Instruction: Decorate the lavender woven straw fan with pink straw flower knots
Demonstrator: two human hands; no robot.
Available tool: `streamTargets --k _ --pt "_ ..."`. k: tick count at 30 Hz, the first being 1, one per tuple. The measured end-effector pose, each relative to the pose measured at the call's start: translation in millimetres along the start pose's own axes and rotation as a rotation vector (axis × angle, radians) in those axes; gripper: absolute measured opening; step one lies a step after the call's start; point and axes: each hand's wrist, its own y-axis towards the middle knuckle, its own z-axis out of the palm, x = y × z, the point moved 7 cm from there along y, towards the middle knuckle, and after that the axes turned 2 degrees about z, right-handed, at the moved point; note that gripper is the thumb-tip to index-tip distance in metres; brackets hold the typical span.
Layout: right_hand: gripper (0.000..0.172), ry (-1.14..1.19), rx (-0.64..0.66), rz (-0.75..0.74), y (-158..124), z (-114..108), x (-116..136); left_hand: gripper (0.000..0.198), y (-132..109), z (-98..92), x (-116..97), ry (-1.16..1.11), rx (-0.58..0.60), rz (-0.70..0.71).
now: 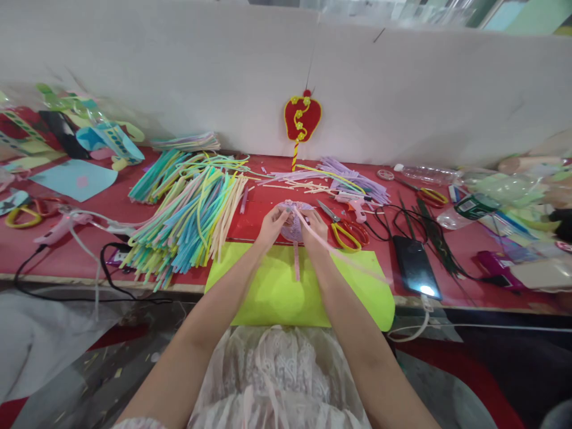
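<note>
Both hands meet at a round purple fan-shaped piece [292, 231] with a short stem [297, 262] hanging below it. My left hand [273, 224] has its fingers closed on the left side of the piece. At the upper right side, my right hand [314, 225] is closed around a pale pink pipe cleaner [335, 251], whose long end trails down to the right over the forearm. The pink strip also lies along the top of the purple piece. Fingertip details are too small to make out.
A lime green sheet [277, 286] lies under my forearms. Left is a pile of coloured pipe cleaners [187, 220]; right are scissors [346, 232], a glue gun [355, 205] and a lit phone [413, 265]. A red fan [302, 119] stands against the wall.
</note>
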Motion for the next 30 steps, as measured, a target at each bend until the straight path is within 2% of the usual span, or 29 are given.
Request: streamTargets --k 5,10,15,22,27,30 --pt "0.022 -0.077 0.035 -0.105 -4 0 11 0.037 -6 13.5 9 -0.173 0.137 -0.209" --pt "0.024 -0.082 0.011 -0.018 -4 3 1 0.04 -9 18.0 12 -0.243 0.185 -0.253" --pt "0.027 0.088 0.029 0.102 0 7 -7 0.026 -8 13.3 11 -0.196 0.132 -0.21" --pt "0.023 0.406 0.138 0.291 3 15 -25 0.017 -9 12.0 -14 0.402 0.078 0.125" --pt "0.024 0.554 0.183 0.395 2 24 -36 0.034 -12 9.4 -17 0.387 0.032 0.137" --pt "0.026 0.568 0.193 0.421 2 24 -37 0.032 -11 9.0 -18 0.423 0.039 0.156"
